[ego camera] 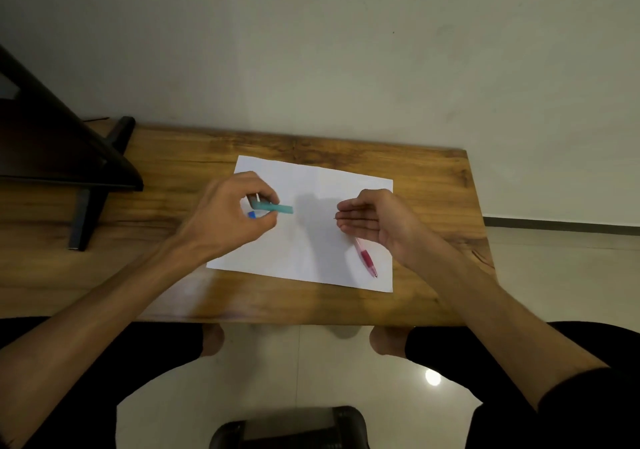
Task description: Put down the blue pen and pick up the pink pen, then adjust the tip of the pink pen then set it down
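My left hand (232,214) hovers over the left part of a white sheet of paper (304,241) and pinches a teal pen cap or marker (277,208) between thumb and fingers; a small blue piece (252,214) shows under the fingers. My right hand (374,218) is held over the right part of the sheet with its fingers straight and together, palm turned toward the left, holding nothing. A red pen (367,259) lies on the paper just below that hand, partly hidden by it.
The paper lies on a wooden table (173,275) against a pale wall. A dark monitor or stand (62,151) with black legs occupies the table's left end. Below the table's near edge are my knees, a tiled floor and a dark stool (291,428).
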